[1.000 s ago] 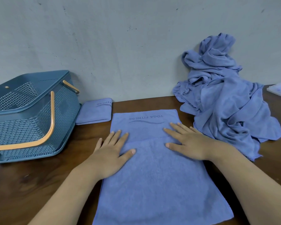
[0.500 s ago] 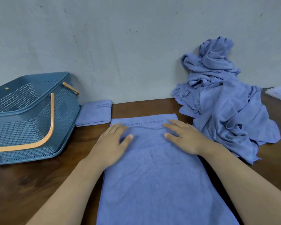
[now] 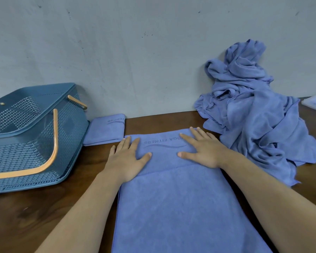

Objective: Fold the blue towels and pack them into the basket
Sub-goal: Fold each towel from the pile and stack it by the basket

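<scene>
Presses left hand (image 3: 128, 159) and right hand (image 3: 202, 150) flat, fingers straight, grasping nothing, on spread towel (image 3: 181, 207) at frame centre; basket (image 3: 69, 136) at left, crumpled pile (image 3: 259, 125) at right.

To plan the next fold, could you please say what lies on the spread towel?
The left hand and right hand lie flat on the spread towel; the right hand covers part of its print.
</scene>
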`<action>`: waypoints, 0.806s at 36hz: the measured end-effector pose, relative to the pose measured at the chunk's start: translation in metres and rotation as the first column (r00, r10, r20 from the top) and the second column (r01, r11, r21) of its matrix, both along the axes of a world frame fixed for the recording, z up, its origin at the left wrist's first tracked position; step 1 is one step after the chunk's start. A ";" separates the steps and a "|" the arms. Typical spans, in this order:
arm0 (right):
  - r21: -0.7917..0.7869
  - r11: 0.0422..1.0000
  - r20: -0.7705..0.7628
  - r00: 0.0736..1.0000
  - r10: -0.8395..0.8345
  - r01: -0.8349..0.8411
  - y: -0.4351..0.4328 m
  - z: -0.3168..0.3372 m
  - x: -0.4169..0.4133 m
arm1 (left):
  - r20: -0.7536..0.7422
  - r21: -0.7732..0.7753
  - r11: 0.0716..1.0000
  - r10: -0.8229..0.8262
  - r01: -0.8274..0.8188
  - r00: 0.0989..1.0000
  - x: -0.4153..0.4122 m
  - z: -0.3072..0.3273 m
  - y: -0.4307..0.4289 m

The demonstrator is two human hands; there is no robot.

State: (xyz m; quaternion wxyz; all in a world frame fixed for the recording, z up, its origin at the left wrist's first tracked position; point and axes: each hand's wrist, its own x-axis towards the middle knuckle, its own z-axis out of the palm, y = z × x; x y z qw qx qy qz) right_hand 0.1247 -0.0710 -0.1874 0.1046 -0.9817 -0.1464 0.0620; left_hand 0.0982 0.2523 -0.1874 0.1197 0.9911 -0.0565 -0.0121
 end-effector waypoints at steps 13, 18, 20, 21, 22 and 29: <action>0.346 0.937 0.395 0.914 -0.096 -0.051 -0.021 0.017 -0.051 | 0.380 -0.475 0.878 0.147 0.056 0.913 -0.036 0.011 0.016; 0.352 0.936 0.289 0.954 -0.079 -0.029 -0.040 0.013 -0.081 | 0.353 -0.331 0.929 -0.039 0.164 0.935 -0.070 0.008 0.030; 0.360 0.933 0.227 0.971 -0.070 -0.017 -0.046 0.015 -0.086 | 0.297 -0.322 0.927 -0.095 0.193 0.950 -0.083 0.006 0.035; 0.348 0.937 0.210 0.976 -0.065 -0.012 -0.048 0.015 -0.088 | 0.285 -0.310 0.929 -0.110 0.200 0.952 -0.089 0.005 0.037; 0.331 0.944 0.197 0.978 -0.064 -0.005 -0.049 0.016 -0.089 | 0.280 -0.299 0.933 -0.113 0.199 0.953 -0.094 0.004 0.039; 0.213 0.971 0.097 0.986 -0.135 0.112 -0.046 0.026 -0.088 | 0.191 -0.313 0.941 -0.072 0.130 0.979 -0.102 0.015 0.038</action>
